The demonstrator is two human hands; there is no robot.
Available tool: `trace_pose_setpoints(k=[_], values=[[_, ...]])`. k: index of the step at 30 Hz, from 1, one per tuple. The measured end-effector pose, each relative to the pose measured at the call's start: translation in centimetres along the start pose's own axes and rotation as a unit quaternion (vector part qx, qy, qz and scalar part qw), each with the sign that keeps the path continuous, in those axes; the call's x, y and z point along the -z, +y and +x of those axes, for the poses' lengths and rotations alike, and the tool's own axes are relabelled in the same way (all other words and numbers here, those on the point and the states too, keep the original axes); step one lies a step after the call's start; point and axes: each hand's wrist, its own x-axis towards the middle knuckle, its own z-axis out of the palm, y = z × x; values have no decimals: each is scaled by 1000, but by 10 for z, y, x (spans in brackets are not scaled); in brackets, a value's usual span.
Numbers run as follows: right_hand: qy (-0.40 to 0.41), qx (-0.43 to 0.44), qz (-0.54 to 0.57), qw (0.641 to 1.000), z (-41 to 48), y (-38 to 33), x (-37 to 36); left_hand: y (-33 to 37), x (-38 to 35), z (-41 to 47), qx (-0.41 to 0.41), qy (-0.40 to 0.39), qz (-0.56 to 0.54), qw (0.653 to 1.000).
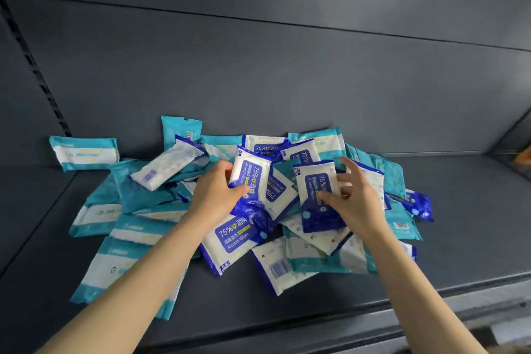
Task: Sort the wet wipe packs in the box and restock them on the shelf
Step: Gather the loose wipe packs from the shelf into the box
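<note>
A heap of wet wipe packs lies on the dark grey shelf (459,238). Blue-and-white alcohol wipe packs (232,236) are mixed with teal-and-white packs (143,192). My left hand (214,195) grips one blue alcohol wipe pack (253,172) by its left edge, holding it upright over the heap. My right hand (355,198) holds a second blue alcohol wipe pack (316,181), thumb on its front and fingers spread behind it. One teal pack (84,152) leans against the back panel at the left, apart from the pile.
The shelf's back panel (287,80) rises right behind the heap. A slotted upright rail (37,72) runs along the left. The shelf's front edge (373,322) crosses the bottom. Something orange (524,156) shows at the far right edge.
</note>
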Motion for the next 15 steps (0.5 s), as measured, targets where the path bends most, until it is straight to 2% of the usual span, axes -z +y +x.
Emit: trace_pose_setpoints(k=[2, 5, 8, 11, 15], values=[[38, 6, 0, 999, 4, 0, 6, 4, 1, 2, -18, 5, -42, 999], [99, -8, 37, 994, 11, 1, 19, 15, 2, 8, -49, -38, -68, 996], [137, -53, 31, 989, 15, 8, 35, 25, -3, 15, -35, -84, -44, 995], [118, -111, 3, 987, 15, 20, 44, 26, -13, 18, -2, -91, 16, 996], [84, -177, 52, 979, 16, 24, 51, 26, -17, 19, 4, -125, 86, 988]])
